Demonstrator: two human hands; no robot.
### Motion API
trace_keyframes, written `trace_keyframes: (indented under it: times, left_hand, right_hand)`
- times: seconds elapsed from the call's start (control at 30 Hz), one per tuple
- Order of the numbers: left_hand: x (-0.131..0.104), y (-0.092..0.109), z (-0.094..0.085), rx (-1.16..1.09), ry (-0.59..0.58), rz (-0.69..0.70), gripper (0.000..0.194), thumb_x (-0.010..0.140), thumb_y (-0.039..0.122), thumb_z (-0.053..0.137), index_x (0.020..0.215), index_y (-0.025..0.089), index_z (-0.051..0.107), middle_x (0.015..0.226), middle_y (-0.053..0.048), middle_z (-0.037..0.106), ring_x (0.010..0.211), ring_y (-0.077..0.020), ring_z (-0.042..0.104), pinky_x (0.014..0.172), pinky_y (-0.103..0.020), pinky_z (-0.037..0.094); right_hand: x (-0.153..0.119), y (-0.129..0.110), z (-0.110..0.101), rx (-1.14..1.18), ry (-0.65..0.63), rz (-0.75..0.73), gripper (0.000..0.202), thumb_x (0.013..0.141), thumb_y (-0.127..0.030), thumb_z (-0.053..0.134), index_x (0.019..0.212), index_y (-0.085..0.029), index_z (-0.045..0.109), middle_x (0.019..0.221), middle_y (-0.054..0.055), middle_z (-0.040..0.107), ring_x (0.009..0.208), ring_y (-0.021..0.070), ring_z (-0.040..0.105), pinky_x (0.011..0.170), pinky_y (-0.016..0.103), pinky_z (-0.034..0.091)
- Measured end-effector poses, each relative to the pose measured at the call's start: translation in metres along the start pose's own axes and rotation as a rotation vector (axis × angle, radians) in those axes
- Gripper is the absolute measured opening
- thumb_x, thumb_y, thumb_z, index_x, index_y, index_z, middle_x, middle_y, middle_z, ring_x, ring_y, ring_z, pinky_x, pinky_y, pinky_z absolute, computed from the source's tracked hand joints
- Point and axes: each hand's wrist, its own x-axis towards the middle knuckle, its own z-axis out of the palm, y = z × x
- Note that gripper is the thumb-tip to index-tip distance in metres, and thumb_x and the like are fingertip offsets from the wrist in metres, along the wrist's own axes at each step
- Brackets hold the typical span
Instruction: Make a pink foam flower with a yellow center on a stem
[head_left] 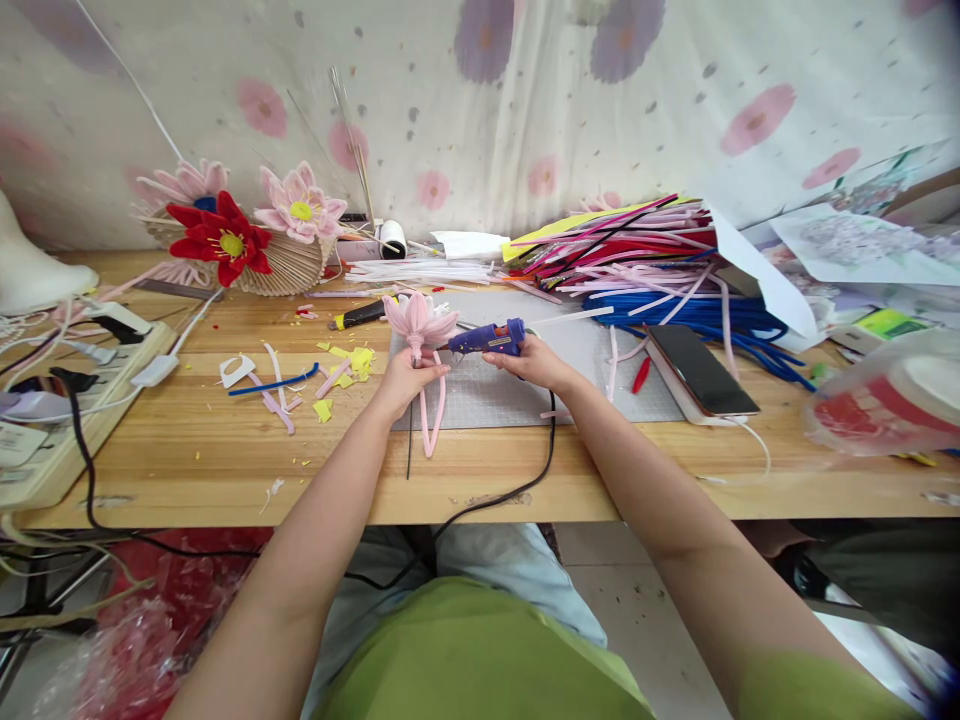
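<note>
My left hand is closed round the stem of a pink pipe-cleaner flower, which stands upright above my fingers. A thin dark stem end and a looped pink pipe cleaner hang below that hand. In my right hand is a blue glue gun, its nozzle pointing left at the base of the flower. Whether the nozzle touches the flower I cannot tell. A whitish glue stick juts from the gun's rear. Both hands are over the grey cutting mat.
Yellow scraps and a blue pipe cleaner lie left of the mat. Finished flowers stand behind them. Pipe-cleaner bundles fill the back right, near a phone. The gun's black cord crosses the front edge; a power strip is left.
</note>
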Motion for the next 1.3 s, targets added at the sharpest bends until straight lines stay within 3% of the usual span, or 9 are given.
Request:
trace_keyframes:
  times: [0.73, 1.07, 1.3]
  left_hand:
    - [-0.0015, 0.0019, 0.0011, -0.006, 0.031, -0.015, 0.048, 0.039, 0.028, 0.082, 0.077, 0.015, 0.056, 0.060, 0.003, 0.057, 0.061, -0.0132, 0.055, 0.063, -0.027, 0.040]
    - [-0.0002, 0.0003, 0.0003, 0.010, 0.021, 0.001, 0.046, 0.042, 0.027, 0.082, 0.078, 0.016, 0.056, 0.059, 0.003, 0.058, 0.060, -0.0129, 0.056, 0.065, -0.028, 0.042]
    - [-0.0004, 0.0004, 0.0003, 0.006, 0.017, 0.013, 0.045, 0.042, 0.027, 0.082, 0.077, 0.015, 0.056, 0.060, 0.003, 0.058, 0.059, -0.0119, 0.055, 0.063, -0.027, 0.040]
  right_hand:
    - [0.0003, 0.0007, 0.0001, -0.036, -0.019, 0.026, 0.046, 0.061, -0.062, 0.062, 0.069, -0.017, 0.055, 0.052, -0.003, 0.045, 0.053, 0.0101, 0.041, 0.053, 0.025, 0.034]
    - [-0.0024, -0.0001, -0.0022, -0.023, -0.077, -0.005, 0.045, 0.064, -0.059, 0.061, 0.077, -0.016, 0.057, 0.054, -0.004, 0.045, 0.053, 0.0094, 0.041, 0.053, 0.025, 0.034]
    - [0.0026, 0.0040, 0.0009, -0.007, 0.020, 0.004, 0.046, 0.062, -0.060, 0.062, 0.071, -0.016, 0.056, 0.053, -0.004, 0.044, 0.053, 0.0094, 0.040, 0.052, 0.024, 0.033]
